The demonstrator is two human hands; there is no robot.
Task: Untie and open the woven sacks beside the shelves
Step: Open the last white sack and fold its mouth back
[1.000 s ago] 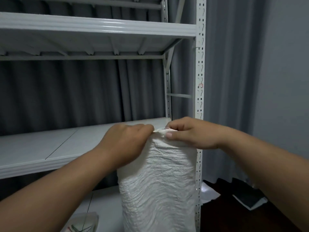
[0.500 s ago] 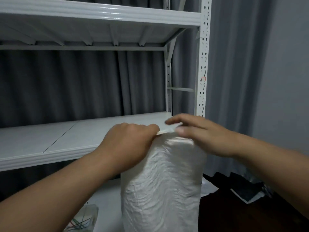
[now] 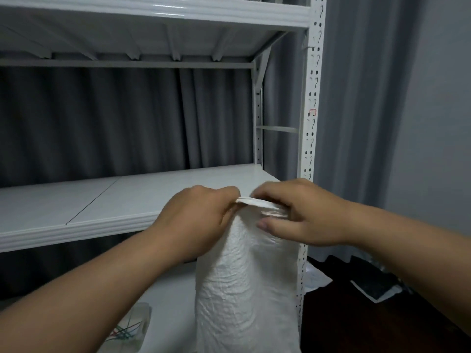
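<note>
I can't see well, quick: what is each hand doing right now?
Left hand: fingers curled, gripping the top of the woven sack.
Right hand: pinching the sack's top edge too.

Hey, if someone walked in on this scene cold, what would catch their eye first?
First the tall white woven sack standing upright at centre, against the shelf's front post. Both hands work at its gathered top: the left hand grips the left side of the mouth, the right hand pinches the right. Behind them runs the pale metal shelf, with a dark curtain beyond.
</note>
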